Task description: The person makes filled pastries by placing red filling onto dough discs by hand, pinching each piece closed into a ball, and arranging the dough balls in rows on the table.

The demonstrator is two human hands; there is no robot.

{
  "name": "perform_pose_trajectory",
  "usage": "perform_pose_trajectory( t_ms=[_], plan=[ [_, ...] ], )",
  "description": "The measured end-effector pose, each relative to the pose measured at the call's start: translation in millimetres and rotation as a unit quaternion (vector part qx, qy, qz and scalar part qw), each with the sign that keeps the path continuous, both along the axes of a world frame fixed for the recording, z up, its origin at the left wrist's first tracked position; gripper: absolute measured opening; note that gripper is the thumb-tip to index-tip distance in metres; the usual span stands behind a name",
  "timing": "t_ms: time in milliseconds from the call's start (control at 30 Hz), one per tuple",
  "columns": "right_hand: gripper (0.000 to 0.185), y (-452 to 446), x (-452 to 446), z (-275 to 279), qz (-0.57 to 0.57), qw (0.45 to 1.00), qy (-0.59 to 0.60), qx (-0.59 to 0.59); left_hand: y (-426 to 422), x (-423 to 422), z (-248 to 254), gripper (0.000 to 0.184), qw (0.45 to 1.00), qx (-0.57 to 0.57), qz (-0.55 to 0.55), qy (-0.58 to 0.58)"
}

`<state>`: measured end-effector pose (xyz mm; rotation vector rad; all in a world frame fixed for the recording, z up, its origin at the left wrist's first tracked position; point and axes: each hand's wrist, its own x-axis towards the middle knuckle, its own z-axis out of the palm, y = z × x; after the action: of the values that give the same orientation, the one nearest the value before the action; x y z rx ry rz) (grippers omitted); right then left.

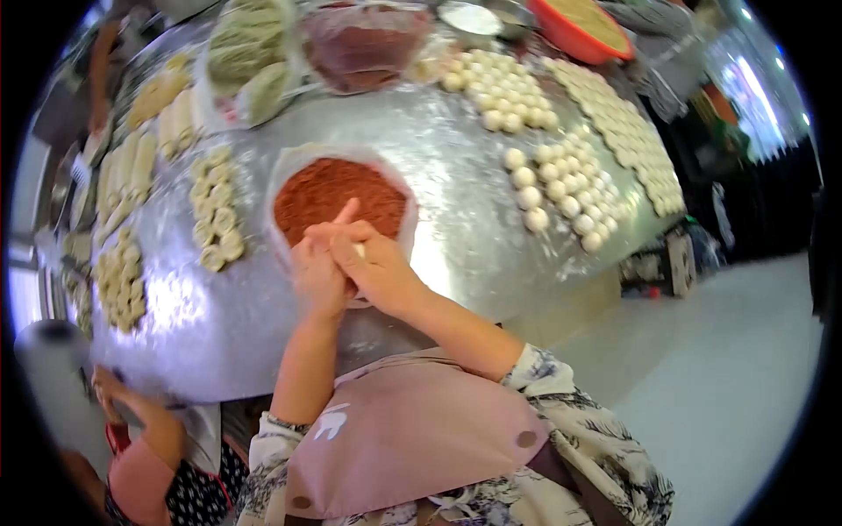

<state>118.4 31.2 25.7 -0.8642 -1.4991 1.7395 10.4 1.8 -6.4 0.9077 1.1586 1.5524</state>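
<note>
My left hand (319,273) and my right hand (379,267) are pressed together over a bowl of crumbly red-brown filling (338,188). The fingers overlap, with one finger sticking out over the filling. Between them a small bit of pale dough (359,250) shows; the rest of it is hidden by the palms and fingers. The bowl, lined with a clear plastic bag (410,197), stands on the metal table (456,245) right in front of me.
Rows of round white dough balls (570,206) and flattened pieces (631,140) lie at the right. Dough rolls (127,180) and cut dough pieces (215,206) are on the left. Bagged green (250,53) and dark red (364,44) masses stand behind. A co-worker's arm (153,421) is at lower left.
</note>
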Motion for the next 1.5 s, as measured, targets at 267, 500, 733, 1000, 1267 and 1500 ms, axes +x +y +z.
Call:
perform_pose_trajectory(
  t_ms=[267, 500, 733, 1000, 1267, 1500],
  plan=[
    [0.042, 24, 148, -15, -0.261, 0.923, -0.274, -0.069, 8, -4, 13, 0.058, 0.99, -0.007, -0.014, -0.139],
    [0.046, 31, 258, -73, -0.294, 0.759, -0.561, 0.151, 2, -17, 12, 0.048, 0.99, -0.081, 0.008, -0.117],
    [0.052, 61, 254, -96, -0.25, 0.736, -0.616, 0.128, -15, -53, 15, 0.048, 0.992, -0.056, 0.029, -0.109],
    [0.061, 66, 261, -107, -0.224, 0.733, -0.622, 0.159, -49, -96, 0, 0.041, 0.979, -0.06, 0.13, -0.147],
    [0.078, 48, 217, -54, -0.337, 0.695, -0.61, 0.178, -68, -197, -97, 0.055, 0.721, -0.347, 0.473, 0.37],
    [0.044, 42, 106, 2, -0.175, 0.877, -0.392, 0.215, -42, -218, -119, 0.049, 0.699, -0.34, 0.391, 0.492]
  ],
)
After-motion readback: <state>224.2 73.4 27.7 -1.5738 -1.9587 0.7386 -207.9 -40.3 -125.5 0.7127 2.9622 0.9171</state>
